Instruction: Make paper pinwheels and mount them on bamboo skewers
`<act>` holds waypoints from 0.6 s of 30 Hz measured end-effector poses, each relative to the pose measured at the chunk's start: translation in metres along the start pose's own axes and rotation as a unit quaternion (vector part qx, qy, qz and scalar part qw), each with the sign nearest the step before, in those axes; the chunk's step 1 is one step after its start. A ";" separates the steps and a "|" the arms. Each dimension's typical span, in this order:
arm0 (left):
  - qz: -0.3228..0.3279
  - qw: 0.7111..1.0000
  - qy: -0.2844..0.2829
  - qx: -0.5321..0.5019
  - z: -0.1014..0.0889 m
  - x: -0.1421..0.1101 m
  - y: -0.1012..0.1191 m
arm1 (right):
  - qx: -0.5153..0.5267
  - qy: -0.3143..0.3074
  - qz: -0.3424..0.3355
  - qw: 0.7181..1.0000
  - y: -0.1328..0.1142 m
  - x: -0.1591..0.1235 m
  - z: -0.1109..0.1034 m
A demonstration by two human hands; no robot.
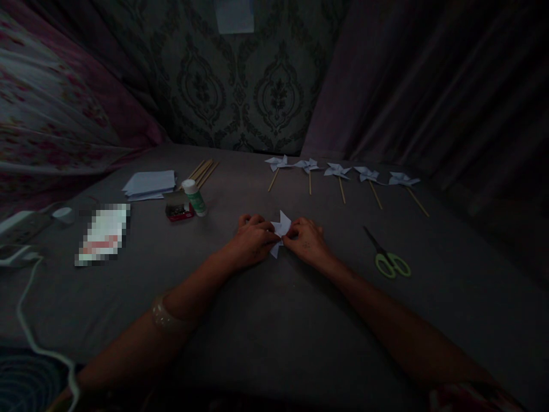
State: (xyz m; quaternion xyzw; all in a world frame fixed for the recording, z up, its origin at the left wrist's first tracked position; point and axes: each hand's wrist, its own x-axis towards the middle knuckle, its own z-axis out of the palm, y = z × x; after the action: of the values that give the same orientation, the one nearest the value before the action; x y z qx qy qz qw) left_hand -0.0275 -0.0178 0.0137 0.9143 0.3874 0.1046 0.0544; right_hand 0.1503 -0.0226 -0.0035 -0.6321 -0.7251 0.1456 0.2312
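A small white folded paper piece (281,229) with pointed flaps lies on the grey cloth surface (274,320) in the middle. My left hand (253,239) pinches its left side with curled fingers. My right hand (306,240) pinches its right side, fingers pressed together on the paper. Both forearms reach in from the bottom of the view, and a pale bracelet (165,315) circles my left wrist.
Several finished white paper pinwheels on wooden sticks (338,174) lie in a row at the back right. Green-handled scissors (388,257) lie to the right. At the left are a glue bottle (195,197), a red box (178,209), loose sticks (203,170), paper sheets (150,183) and a white cable (26,309).
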 end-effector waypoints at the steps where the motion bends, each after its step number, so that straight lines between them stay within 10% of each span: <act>1: -0.001 1.000 -0.002 -0.001 0.000 0.000 0.000 | -0.001 0.000 -0.001 1.000 0.000 0.000 0.000; 18: 0.001 1.000 0.003 -0.001 0.000 -0.001 -0.001 | -0.009 -0.006 -0.024 1.000 0.003 0.001 0.001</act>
State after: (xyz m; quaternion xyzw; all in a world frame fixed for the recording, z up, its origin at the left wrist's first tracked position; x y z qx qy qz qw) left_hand -0.0284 -0.0179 0.0131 0.9144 0.3864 0.1078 0.0540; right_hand 0.1526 -0.0212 -0.0057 -0.6155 -0.7428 0.1371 0.2250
